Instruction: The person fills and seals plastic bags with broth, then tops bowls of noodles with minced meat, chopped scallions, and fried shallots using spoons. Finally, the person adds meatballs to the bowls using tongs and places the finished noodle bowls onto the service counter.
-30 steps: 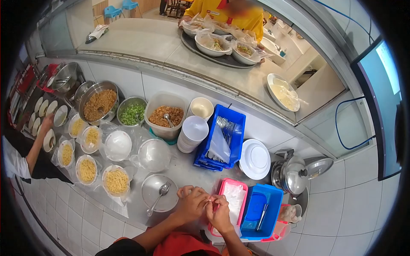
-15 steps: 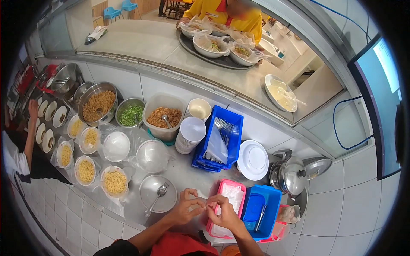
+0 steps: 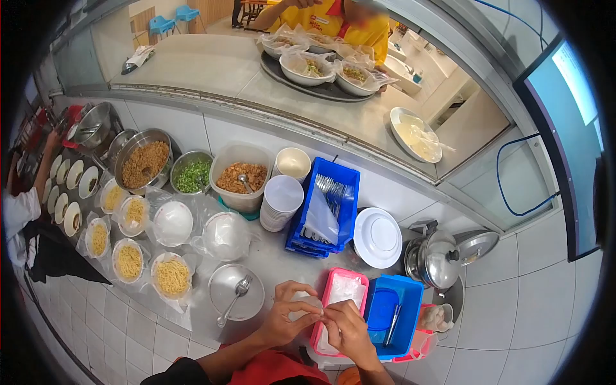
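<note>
My left hand (image 3: pixel 290 316) and my right hand (image 3: pixel 348 326) meet near the table's front edge with fingertips pinched together. Between them is a small, thin piece of clear plastic (image 3: pixel 304 300), perhaps a bag, partly hidden by the fingers. Right beside my right hand stands a pink tub (image 3: pixel 332 277) of white, plastic-looking sheets. To the left of my left hand, a metal plate (image 3: pixel 221 307) carries a spoon and fork (image 3: pixel 238 292). A blue tub (image 3: pixel 410 321) with a blue lid and a metal utensil adjoins the pink one.
Plastic-lined bowls of noodles (image 3: pixel 172 277) line the left side. Behind them are a pot of minced topping (image 3: pixel 145 160), chopped greens (image 3: pixel 192 174) and blue cutlery baskets (image 3: pixel 346 221). A person in yellow (image 3: pixel 372 38) is beyond the counter with a bowl-laden tray (image 3: pixel 359 97); another works far left.
My hands have turned slightly while staying together, and more of the clear plastic shows between them. The person in yellow has raised one hand from the tray. The view has shifted slightly.
</note>
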Demonstrator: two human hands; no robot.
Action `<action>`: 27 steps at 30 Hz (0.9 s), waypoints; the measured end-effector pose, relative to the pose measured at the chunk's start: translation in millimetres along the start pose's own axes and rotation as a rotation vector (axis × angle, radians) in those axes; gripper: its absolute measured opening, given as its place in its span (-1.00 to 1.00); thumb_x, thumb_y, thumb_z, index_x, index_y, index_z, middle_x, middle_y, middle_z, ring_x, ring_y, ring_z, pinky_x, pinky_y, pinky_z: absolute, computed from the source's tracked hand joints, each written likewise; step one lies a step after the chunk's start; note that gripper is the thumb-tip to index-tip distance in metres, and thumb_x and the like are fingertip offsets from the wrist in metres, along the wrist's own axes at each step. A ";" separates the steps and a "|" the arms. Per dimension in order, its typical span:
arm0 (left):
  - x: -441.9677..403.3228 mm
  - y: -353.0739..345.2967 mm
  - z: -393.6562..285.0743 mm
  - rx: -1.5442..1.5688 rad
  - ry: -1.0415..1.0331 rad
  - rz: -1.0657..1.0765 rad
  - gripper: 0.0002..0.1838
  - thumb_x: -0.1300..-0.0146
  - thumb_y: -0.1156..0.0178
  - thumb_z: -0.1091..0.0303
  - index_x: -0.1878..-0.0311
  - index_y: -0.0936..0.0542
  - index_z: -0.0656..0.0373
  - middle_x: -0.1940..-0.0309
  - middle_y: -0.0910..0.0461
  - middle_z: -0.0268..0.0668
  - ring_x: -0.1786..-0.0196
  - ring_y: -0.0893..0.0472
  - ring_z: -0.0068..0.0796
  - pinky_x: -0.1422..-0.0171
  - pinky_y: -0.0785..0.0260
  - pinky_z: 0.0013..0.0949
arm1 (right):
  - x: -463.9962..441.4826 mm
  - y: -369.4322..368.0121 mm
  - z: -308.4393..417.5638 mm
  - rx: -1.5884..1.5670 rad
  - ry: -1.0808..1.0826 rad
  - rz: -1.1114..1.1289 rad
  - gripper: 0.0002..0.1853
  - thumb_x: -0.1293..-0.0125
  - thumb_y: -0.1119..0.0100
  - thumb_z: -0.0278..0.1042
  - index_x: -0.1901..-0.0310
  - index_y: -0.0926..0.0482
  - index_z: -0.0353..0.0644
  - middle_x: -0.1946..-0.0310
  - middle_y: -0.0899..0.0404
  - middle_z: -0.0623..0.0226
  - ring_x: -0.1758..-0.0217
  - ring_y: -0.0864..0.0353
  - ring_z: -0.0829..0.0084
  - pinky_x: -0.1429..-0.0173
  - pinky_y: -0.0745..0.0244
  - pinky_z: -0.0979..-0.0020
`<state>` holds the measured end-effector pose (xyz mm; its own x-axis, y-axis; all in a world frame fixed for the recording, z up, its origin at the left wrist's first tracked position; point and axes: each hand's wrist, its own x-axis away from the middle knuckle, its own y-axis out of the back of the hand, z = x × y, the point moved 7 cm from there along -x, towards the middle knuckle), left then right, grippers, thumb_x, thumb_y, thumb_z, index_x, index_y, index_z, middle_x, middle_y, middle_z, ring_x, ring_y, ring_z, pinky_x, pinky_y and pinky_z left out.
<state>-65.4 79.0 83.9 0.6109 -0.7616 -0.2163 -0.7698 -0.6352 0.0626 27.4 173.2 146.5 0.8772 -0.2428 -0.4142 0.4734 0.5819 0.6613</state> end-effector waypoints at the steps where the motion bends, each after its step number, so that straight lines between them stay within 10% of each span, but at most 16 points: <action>1: -0.9 -0.8 -4.2 -0.037 -0.033 0.022 -0.88 -0.08 -0.34 0.26 0.28 -0.70 -0.04 0.03 -0.48 -0.37 -0.15 -0.20 -0.33 -0.32 0.12 -0.22 | 0.3 0.2 0.6 0.000 0.036 0.012 -0.78 0.05 -0.25 -0.70 0.30 -0.55 -0.33 0.42 -0.55 0.21 0.37 -0.51 0.28 0.30 -0.44 0.39; 18: -27.0 -6.5 -37.7 -0.353 -0.274 0.007 -0.81 0.11 -0.41 0.35 0.39 -0.60 -0.06 0.36 -0.59 -0.54 0.17 -0.35 -0.42 -0.03 0.00 -0.27 | -4.1 10.3 9.9 0.032 0.065 -0.211 -0.89 -0.07 -0.11 -0.62 0.32 -0.53 -0.35 0.45 -0.47 0.22 0.47 -0.44 0.28 0.38 -0.38 0.38; 21: -25.5 -7.7 -48.7 -0.467 -0.375 0.038 -0.81 0.11 -0.40 0.34 0.39 -0.60 -0.07 0.35 -0.58 -0.55 0.16 -0.35 -0.41 -0.04 0.00 -0.24 | -1.6 13.0 10.4 -0.026 -0.070 -0.294 -0.86 -0.04 -0.07 -0.68 0.35 -0.56 -0.33 0.48 -0.47 0.16 0.41 -0.44 0.20 0.34 -0.38 0.32; 27: -22.5 -17.5 -49.9 -0.738 -0.651 0.132 -0.85 0.11 -0.39 0.27 0.44 -0.60 -0.09 0.36 -0.58 -0.63 0.13 -0.36 -0.43 -0.11 0.05 -0.12 | 25.2 -9.9 -39.7 -0.358 -0.555 -0.209 -0.87 -0.30 -0.09 -0.42 0.37 -0.51 -0.27 0.57 -0.43 0.41 0.55 -0.32 0.65 0.47 -0.26 0.53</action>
<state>-56.4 100.8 136.3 0.1372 -0.7533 -0.6432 -0.3809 -0.6395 0.6678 41.6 192.1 104.7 0.7271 -0.6833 -0.0660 0.6648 0.6769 0.3160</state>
